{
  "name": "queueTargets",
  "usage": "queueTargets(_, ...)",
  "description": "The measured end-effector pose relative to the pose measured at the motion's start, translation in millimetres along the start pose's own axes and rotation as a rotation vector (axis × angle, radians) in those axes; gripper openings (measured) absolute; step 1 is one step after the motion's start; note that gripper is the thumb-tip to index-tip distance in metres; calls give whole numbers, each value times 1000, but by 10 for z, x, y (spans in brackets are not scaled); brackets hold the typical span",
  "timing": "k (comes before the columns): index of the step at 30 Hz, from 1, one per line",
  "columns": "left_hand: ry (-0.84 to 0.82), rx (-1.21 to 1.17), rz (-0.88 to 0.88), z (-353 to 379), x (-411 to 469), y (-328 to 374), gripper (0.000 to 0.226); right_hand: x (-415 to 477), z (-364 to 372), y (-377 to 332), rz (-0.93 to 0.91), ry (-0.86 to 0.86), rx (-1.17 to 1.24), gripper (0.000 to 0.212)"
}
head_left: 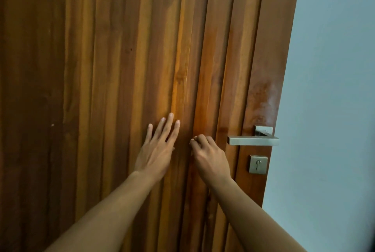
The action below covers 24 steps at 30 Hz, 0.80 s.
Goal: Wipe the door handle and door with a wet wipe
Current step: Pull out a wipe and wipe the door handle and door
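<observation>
A brown wooden door [113, 52] with vertical slats fills most of the view. Its metal lever handle [252, 140] sits at the right edge, with a square keyhole plate [258, 164] below it. My left hand [157, 150] lies flat on the slats, fingers spread and pointing up. Just to its right, my right hand [209, 156] presses on the door with its fingers curled, left of the handle and apart from it. Only a pale sliver of the wet wipe [192, 140] shows at the fingertips; the rest is hidden under the hand.
A pale blue-grey wall [328, 89] runs along the door's right edge. A damp, shiny patch [261, 99] marks the wood above the handle.
</observation>
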<state>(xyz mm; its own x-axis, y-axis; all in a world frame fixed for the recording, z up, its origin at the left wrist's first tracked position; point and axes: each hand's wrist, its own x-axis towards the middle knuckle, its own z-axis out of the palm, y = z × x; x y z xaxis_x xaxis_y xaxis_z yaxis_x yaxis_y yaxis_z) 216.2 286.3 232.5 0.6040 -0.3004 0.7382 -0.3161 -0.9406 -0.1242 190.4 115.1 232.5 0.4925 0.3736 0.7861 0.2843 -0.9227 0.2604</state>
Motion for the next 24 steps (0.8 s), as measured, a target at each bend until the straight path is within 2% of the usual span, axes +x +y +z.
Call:
queueTargets(4,21,28,7,152,-54,43,83,-22,-27,56,-31,-6,-11,45)
queueTargets(10,-93,24,-10,267,-319,106,86,-301,124,4,-46,-47,-24,39)
queueTargets(17,-139,14,-29,265,-344,117,85,-744,421,-135,-75,-123,5,48)
queueTargets(24,-112,15,-31,321,-363,92,85,-1185,753,-227,-107,-133,71,42)
